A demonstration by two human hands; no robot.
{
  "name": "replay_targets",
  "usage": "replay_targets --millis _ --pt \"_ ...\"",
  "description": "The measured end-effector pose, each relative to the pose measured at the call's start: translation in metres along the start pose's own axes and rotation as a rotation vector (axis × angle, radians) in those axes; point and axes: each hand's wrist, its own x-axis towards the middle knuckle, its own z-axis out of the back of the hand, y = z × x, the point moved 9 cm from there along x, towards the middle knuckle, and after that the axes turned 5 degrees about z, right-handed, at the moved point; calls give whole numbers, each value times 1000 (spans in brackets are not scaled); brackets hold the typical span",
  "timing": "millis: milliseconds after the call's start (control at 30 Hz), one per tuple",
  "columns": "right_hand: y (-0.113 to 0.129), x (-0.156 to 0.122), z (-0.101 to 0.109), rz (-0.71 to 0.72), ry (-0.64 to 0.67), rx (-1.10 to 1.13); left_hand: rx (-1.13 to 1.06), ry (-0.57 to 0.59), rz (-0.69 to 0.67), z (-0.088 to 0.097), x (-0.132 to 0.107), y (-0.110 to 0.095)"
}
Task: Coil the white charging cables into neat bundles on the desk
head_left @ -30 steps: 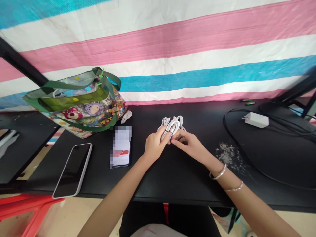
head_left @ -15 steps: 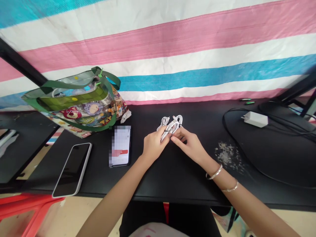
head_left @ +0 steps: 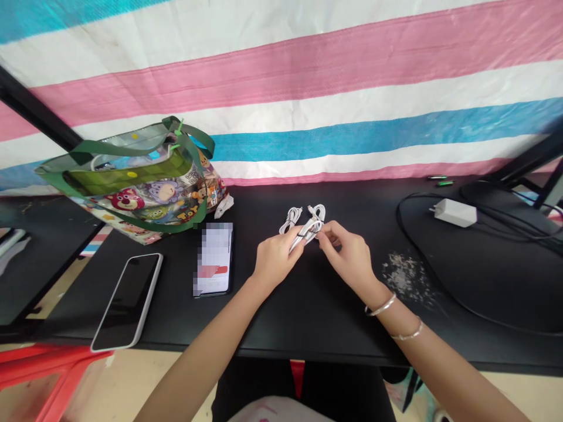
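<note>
My left hand [head_left: 278, 258] is closed around a coiled white cable [head_left: 307, 231] with a thin black tie across its middle. The thumb and fingers of my right hand [head_left: 347, 252] are pinched together at the right end of that coil. Whether they grip the cable itself or the end of its tie is too small to tell. Just beyond my hands on the black desk lie two more coiled white cables, one at the left [head_left: 290, 219] and one at the right [head_left: 317, 211], the latter partly behind the held coil.
Left of my hands are a lit phone [head_left: 215, 258], a dark-screened phone in a pale case [head_left: 128, 302] and a cartoon-print bag [head_left: 153, 193]. To the right lie pale crumbs [head_left: 407, 278], a white power adapter [head_left: 455, 212] and black cords [head_left: 422, 252]. A striped sheet [head_left: 308, 76] hangs behind.
My right hand has shifted a little to the right, its pinched fingertips moving from the coil's middle to its right end. My left hand keeps its hold almost in place.
</note>
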Motion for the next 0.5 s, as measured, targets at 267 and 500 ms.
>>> replay_targets --millis 267,500 --pt "16 2 16 148 -132 82 21 82 6 -8 0 1" --pt "26 -1 52 267 -378 51 53 106 -9 -10 -1 1"
